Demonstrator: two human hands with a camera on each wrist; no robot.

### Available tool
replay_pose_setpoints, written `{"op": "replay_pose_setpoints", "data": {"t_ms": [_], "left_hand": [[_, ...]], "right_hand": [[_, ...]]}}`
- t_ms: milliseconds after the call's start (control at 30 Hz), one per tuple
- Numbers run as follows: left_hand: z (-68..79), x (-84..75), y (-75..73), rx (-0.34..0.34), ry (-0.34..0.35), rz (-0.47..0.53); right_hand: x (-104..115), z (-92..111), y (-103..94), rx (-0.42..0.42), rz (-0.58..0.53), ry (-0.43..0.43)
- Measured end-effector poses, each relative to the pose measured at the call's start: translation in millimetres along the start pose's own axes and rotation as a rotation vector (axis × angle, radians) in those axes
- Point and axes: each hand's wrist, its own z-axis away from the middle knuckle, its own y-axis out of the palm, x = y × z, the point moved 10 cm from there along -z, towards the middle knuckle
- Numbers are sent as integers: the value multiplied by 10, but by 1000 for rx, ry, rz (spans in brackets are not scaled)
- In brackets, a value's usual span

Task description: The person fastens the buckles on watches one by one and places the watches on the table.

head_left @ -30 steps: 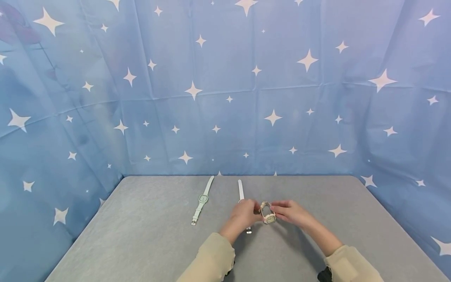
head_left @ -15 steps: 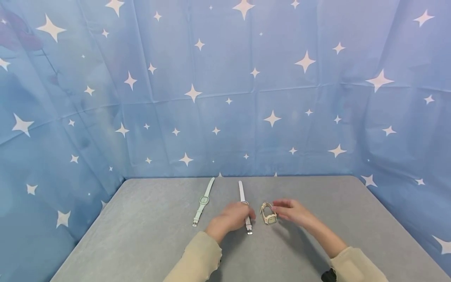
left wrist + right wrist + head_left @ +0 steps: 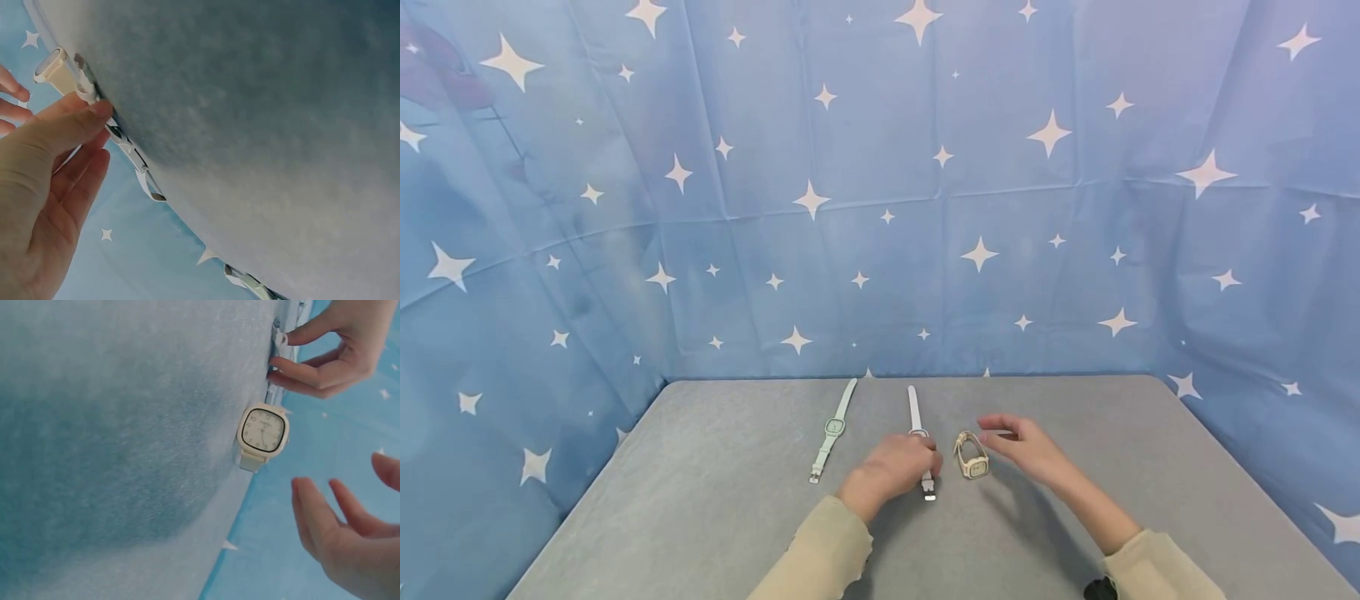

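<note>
In the head view my left hand (image 3: pixel 891 468) is over the middle of a white wristwatch (image 3: pixel 913 407) lying flat, and pinches it between thumb and fingers. The hand hides most of its case; the strap's far end and buckle show. To its right a cream wristwatch (image 3: pixel 975 469) stands on its side, strap fastened in a loop, its square dial (image 3: pixel 263 430) facing the right wrist camera. My right hand (image 3: pixel 1028 452) hovers just right of this loop, fingers loosely bent and apart, holding nothing.
A pale green wristwatch (image 3: pixel 834 427) lies stretched out left of the white one, buckle toward me. All rest on a grey table (image 3: pixel 700 500). Behind and at both sides hangs a blue cloth (image 3: pixel 880 250) with white stars.
My left hand has left the cream watch and moved left onto the white watch. My right hand has let go of the cream watch and drawn slightly away; that watch stays standing.
</note>
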Motion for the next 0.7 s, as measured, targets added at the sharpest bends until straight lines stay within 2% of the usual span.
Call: {"op": "replay_pose_setpoints", "data": {"t_ms": [400,700], "left_hand": [[37,52,-29,-40,0,52],[59,134,-145,-92,-13,111]], "right_hand": [[55,-6,11,-21,-13,-21],[79,-11,30,-22,-15,-38]]}}
